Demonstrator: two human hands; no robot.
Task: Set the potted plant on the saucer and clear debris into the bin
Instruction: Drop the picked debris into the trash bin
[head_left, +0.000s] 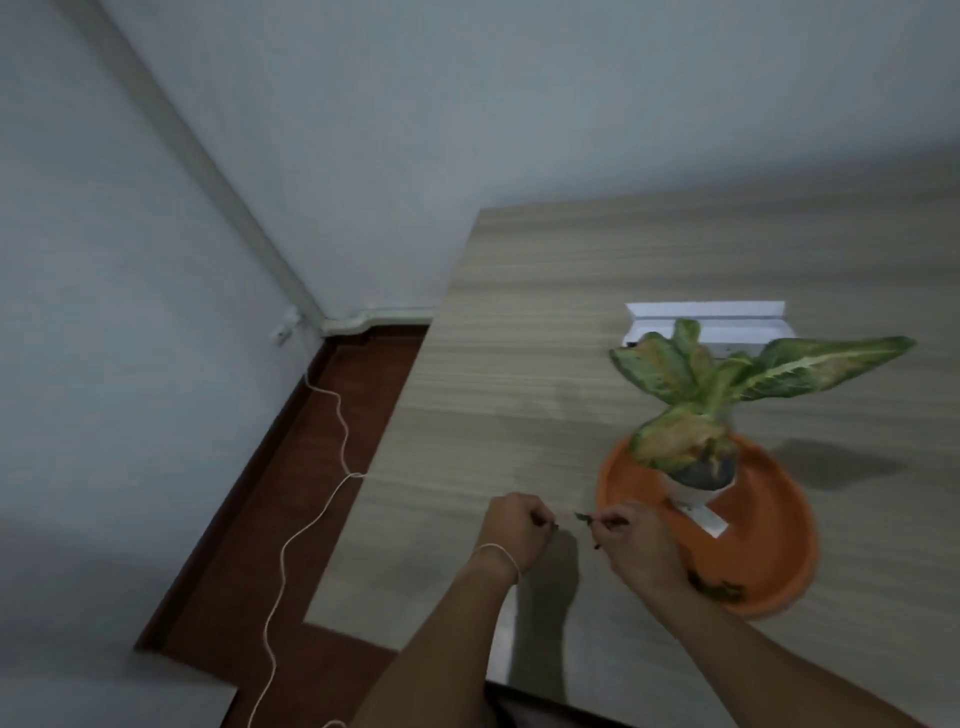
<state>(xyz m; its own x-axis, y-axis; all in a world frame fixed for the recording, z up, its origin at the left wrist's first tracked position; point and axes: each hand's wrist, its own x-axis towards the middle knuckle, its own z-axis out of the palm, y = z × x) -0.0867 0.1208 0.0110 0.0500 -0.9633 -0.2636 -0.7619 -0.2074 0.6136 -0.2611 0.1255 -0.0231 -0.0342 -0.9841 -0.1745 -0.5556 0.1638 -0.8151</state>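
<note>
A white cord (311, 514) trails over the red-brown floor (332, 415) by the wall at far left. On the wooden table (519, 338), the left hand (511, 535) is curled into a loose fist, with a thread band (501, 551) round its wrist; a dark bit seems pinched at its fingertips, but the blur leaves it unclear what it is, or whether it is truly held. Just to its right, apart from it, the right hand (631, 540) pinches a small green leaf scrap (583, 517) between thumb and fingers, the scrap jutting toward the left hand. A dark speck (597, 545) shows just below the right thumb.

The right hand lies at the near-left rim of the one orange saucer (769, 535). One plant (727, 384), in a white pot (698, 491), already stands inside the saucer, toward its far side and close behind the right hand. One clump of leaf debris (714, 586) lies in the saucer at its near edge, beside the right forearm. One white box (706, 322) sits behind the plant.
</note>
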